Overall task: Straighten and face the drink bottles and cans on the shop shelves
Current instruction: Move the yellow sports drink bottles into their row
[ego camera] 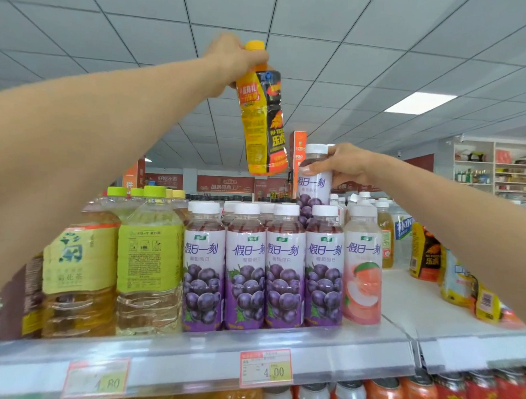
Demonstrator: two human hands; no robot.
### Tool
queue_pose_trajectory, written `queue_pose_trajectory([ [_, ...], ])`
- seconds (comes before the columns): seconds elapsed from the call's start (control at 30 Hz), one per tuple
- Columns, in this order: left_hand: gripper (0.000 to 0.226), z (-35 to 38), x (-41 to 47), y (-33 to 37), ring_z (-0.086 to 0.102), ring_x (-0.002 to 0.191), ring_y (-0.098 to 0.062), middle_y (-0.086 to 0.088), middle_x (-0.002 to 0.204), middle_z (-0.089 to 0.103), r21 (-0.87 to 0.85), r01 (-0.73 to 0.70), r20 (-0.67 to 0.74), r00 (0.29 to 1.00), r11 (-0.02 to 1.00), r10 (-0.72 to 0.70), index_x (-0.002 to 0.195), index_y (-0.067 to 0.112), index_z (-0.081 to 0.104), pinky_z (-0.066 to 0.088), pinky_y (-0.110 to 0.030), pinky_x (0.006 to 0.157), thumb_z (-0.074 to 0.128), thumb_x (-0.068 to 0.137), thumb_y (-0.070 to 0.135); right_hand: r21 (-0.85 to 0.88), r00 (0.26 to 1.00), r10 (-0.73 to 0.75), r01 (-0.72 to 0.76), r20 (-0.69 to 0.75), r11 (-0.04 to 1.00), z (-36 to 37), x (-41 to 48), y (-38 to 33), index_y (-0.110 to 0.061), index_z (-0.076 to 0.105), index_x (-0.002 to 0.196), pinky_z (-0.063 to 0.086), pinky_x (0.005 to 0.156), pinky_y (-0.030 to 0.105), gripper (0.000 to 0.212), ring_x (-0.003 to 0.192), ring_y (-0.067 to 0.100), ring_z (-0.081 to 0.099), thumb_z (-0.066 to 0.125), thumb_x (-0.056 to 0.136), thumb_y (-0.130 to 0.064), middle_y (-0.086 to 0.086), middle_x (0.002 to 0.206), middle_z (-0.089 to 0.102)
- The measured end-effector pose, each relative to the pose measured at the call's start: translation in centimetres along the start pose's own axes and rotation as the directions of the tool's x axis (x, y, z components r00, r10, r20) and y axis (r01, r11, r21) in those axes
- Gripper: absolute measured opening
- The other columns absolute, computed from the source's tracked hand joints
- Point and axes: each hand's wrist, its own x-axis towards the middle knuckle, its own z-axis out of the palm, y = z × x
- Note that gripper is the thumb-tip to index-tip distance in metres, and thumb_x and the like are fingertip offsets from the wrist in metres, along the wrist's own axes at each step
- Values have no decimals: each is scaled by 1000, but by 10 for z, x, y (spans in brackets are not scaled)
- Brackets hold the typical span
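A yellow bottle (pixel 263 109) hangs tilted in open air at 12 o'clock, with the left hand (pixel 234 58) curled round its neck. Just at its 4 o'clock, the right hand (pixel 340 164) grasps a grape bottle (pixel 313 186) near the cap, lifted above the grape row (pixel 264 268). Bare shelf (pixel 401 302) lies at 4 o'clock.

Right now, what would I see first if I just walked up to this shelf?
The yellow-and-black bottle jumps out, held tilted in the air by the left hand, high above the shelf. Just below it to the right, the right hand grips a grape bottle that sticks up behind the front row of four purple grape bottles.
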Motion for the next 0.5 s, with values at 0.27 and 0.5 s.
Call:
queue_pose_trajectory([
  [0.27,33,-22,-10,-16,59,75,-16,-5,81,60,128,8,-24,1000,992,-5,66,18,40,51,-31,76,63,83,35,-143,989,84,-66,124,988,25,6,8,0,56,117,57,71,31,61,87,23,66,83,65,-19,12,100,67],
  [0.5,31,-34,-15,-18,59,75,-14,-4,82,60,128,-1,-25,1000,992,5,67,18,42,50,-29,74,62,83,36,-355,973,173,-109,152,928,31,4,14,-4,59,114,47,96,40,54,108,29,57,81,66,-18,14,116,63],
])
